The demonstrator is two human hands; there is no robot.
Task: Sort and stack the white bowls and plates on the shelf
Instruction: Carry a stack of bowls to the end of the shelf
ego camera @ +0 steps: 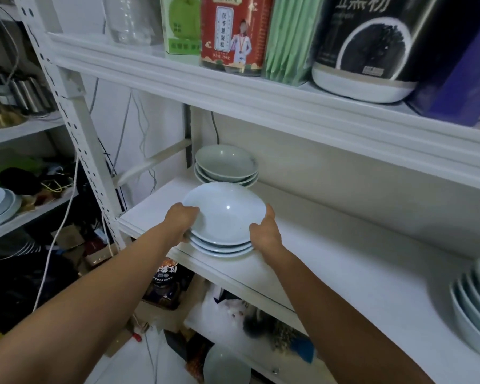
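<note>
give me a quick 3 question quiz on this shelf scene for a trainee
1. True or false: the left hand and right hand both hold the front stack of bowls.
2. Where is the second stack? A behind the front one, B on the upper shelf, C on the floor.
3. Fill in: a third stack sits at the ___ edge of the shelf.
Key: 1 true; 2 A; 3 right.

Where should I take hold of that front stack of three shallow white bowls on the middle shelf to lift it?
Take the front stack of three shallow white ceramic bowls by its left and right edges, fingers hooked beneath the lowest flared rim, thumbs on top, so all three lift together. Come from the open front: another stack of pale bowls sits close behind.
</note>
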